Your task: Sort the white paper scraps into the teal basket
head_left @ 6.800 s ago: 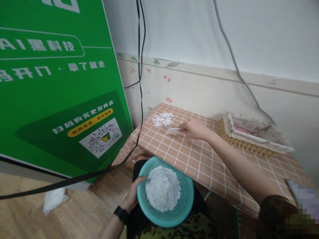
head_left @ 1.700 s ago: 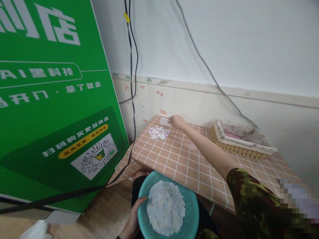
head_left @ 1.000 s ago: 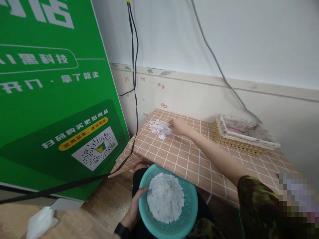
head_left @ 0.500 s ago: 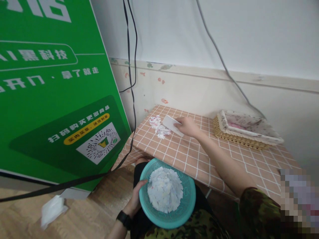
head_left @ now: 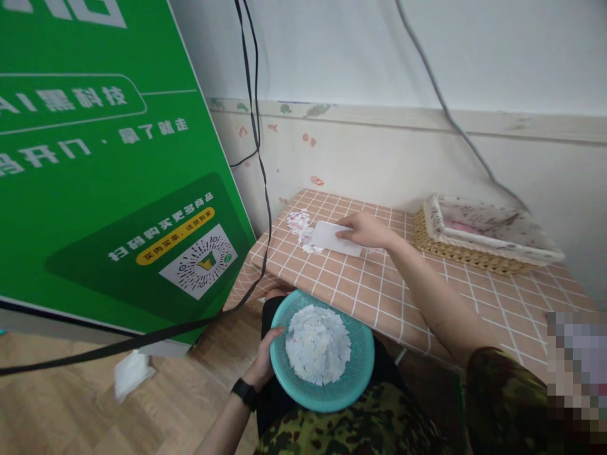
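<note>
My left hand (head_left: 266, 359) grips the left rim of a turquoise plastic basket (head_left: 361, 354), which rests on my lap. Heaped inside it are small torn white paper scraps (head_left: 318, 344). Over the table, my right hand (head_left: 364, 230) is closed on the upper right part of a flat white card (head_left: 332, 237). The card is tilted and overlaps the right side of a loose pile of paper scraps (head_left: 298, 222), some with pink marks. Whether its lower edge touches the tabletop, I cannot tell.
A checked brown cloth covers the table (head_left: 341, 278). At its back right stands a cloth-lined wicker basket (head_left: 465, 253). A green cabinet (head_left: 118, 208) fills the left side. A black strap (head_left: 190, 325) crosses before it. A white bag (head_left: 133, 376) lies on the wooden floor.
My right hand has shifted slightly right with the card, which has turned to lie more level across the view. My left hand keeps its hold on the turquoise basket. The camera view has shifted slightly.
</note>
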{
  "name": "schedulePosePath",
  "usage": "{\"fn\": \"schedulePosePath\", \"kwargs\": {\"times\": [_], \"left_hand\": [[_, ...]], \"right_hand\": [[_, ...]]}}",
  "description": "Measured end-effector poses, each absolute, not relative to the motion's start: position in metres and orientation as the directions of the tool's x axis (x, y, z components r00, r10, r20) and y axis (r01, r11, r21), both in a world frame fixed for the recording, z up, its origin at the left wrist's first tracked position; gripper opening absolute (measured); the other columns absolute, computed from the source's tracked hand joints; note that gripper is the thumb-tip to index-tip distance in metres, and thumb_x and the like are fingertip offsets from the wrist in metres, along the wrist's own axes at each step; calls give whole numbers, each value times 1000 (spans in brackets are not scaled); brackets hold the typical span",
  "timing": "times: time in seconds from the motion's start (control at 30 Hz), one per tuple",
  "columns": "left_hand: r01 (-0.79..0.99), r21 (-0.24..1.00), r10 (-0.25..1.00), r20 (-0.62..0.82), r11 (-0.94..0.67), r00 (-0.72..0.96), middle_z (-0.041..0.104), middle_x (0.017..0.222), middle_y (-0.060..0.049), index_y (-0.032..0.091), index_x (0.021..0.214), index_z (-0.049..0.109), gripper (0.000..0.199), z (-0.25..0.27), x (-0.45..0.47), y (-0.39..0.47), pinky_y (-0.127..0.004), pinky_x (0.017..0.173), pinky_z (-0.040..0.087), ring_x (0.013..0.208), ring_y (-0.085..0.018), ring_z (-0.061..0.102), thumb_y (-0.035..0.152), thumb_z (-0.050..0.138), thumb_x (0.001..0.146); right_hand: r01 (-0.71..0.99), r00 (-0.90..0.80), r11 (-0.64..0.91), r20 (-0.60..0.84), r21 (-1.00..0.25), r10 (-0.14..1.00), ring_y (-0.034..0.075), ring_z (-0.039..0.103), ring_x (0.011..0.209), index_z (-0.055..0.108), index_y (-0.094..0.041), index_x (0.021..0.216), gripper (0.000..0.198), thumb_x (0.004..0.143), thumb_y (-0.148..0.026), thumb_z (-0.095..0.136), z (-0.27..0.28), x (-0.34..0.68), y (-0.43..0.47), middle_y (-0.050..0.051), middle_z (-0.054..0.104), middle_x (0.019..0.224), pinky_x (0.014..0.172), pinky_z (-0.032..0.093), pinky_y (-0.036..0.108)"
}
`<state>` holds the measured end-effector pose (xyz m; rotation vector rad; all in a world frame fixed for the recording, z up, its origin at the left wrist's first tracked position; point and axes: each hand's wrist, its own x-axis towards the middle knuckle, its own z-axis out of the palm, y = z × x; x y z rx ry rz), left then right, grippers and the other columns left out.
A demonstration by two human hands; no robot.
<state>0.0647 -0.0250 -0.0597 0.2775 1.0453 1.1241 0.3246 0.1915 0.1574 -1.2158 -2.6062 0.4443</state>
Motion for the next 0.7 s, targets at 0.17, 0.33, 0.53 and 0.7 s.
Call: {"fn": "schedulePosePath", "kwargs": {"times": [0.17,0.33,0.53,0.7], "left_hand": [[-592,666,821,-571,455,-12,72,64,-5,11,72,71,20,-56,66,-25,-34,70,48,61,-21,63,30,68,67],[-593,665,831,-556,454,14,74,68,-7,9,76,71,24,-53,68,-24,-36,72,48,64,-23,65,31,66,69],[-603,647,811,-584,467,1,73,63,-6,10,72,71,21,-51,68,-24,-35,71,46,60,-22,64,30,67,67],[-602,653,822,-569,459,10,73,65,-5,11,72,72,20,-50,67,-24,-33,69,47,61,-20,63,30,67,69]], "right_hand": [[693,-657,608,8,-386,754,15,59,72,71,-18,97,25,79,-28,57,162,337,195,3,71,87,63,38,25],[682,-661,625,47,-380,749,16,60,76,71,-19,102,28,81,-28,55,158,336,196,4,71,93,66,39,26],[725,-662,657,51,-209,747,18,59,78,71,-21,98,25,80,-23,54,165,333,188,5,71,89,63,34,27],[732,-655,663,107,-154,748,18,59,79,70,-23,104,29,82,-23,50,166,326,181,5,70,91,64,32,27]]}}
